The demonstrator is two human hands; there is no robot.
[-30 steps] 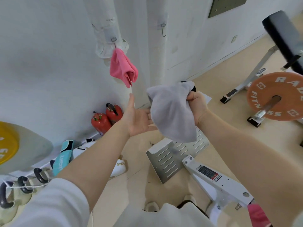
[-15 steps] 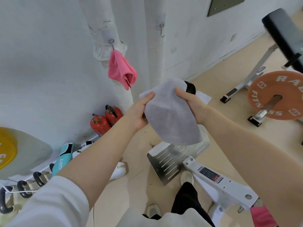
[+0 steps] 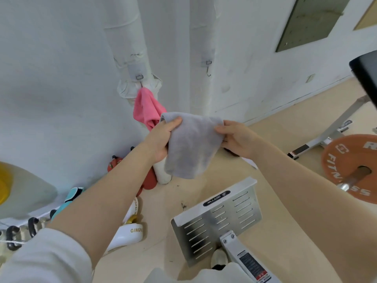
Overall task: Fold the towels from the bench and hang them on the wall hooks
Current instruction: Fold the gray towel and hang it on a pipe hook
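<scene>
A folded grey towel (image 3: 190,144) hangs in the air between my hands, in front of the white wall. My left hand (image 3: 161,138) grips its upper left corner and my right hand (image 3: 236,137) pinches its upper right edge. A pink towel (image 3: 146,108) hangs from a hook (image 3: 139,77) on the left pipe wrap. A second metal hook (image 3: 208,68) on the right pillar is bare, above and slightly right of the grey towel.
A slotted metal footplate (image 3: 220,219) on a white machine arm lies on the floor below my hands. Red fire extinguishers (image 3: 150,178) stand at the wall base. An orange weight plate (image 3: 350,168) and a black bench pad (image 3: 365,70) are at the right. Kettlebells (image 3: 22,231) line the lower left.
My left hand went from open beside the towel to gripping its corner. Both hands have spread the grey towel and raised it toward the wall; the view has tilted up.
</scene>
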